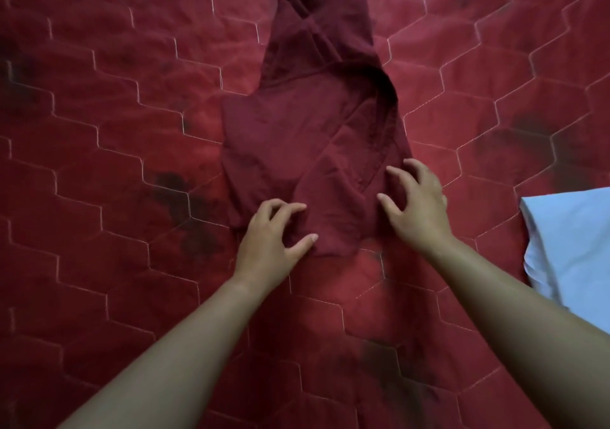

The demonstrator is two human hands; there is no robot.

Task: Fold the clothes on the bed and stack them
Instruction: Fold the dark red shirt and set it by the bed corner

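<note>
A dark maroon garment (317,121) lies partly folded lengthwise on the red quilted bed cover (115,105), stretching from the top edge of the view down to my hands. My left hand (270,240) sits at the garment's near left corner, fingers bent, fingertips and thumb touching the cloth. At the near right edge is my right hand (419,204), fingers spread and curved, tips just at the fabric. Neither hand plainly grips the cloth.
A light blue folded cloth (574,247) lies at the right edge of the bed. The red cover carries white hexagon stitching and dark blotches all around the garment.
</note>
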